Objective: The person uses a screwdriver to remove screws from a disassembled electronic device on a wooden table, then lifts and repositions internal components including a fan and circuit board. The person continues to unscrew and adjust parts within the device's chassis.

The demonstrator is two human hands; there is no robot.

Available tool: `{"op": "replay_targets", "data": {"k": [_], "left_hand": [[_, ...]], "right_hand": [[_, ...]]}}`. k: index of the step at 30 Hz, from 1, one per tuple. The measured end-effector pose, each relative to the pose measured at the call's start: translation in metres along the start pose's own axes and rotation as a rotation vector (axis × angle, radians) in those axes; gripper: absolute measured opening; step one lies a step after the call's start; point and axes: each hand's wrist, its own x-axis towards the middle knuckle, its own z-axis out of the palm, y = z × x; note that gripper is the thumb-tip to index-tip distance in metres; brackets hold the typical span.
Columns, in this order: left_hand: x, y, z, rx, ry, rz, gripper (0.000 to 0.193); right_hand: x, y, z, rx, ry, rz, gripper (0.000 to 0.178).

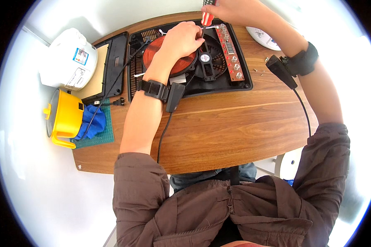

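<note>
An opened induction cooker base lies at the table's far side, with a copper coil, a black fan and a control board in it. My right hand, at the top edge, is closed on the handle of a screwdriver. The red and white handle points up, its shaft down toward the cooker between coil and fan. Reaching over the coil, my left hand has its fingers curled, thumb and fingertip at the shaft. The screwdriver's tip is hidden there.
Left of the cooker lies a black cover panel beside a white appliance. A yellow pot and blue cloth sit on a green mat. Small screws and a white round object are at right. Cables trail from both wrists.
</note>
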Motion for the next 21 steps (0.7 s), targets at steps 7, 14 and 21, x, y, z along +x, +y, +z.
{"op": "replay_targets", "data": {"k": [7, 14, 21], "left_hand": [[0.002, 0.001, 0.005, 0.133, 0.021, 0.095, 0.026], [0.002, 0.004, 0.012, 0.275, 0.005, 0.137, 0.025], [0.009, 0.006, 0.021, 0.387, -0.07, 0.121, 0.03]], "right_hand": [[-0.013, -0.002, -0.006, 0.134, 0.057, -0.029, 0.052], [-0.042, 0.014, -0.021, 0.219, 0.356, 0.005, 0.05], [-0.079, 0.036, -0.018, 0.488, 0.575, 0.256, 0.052]]}}
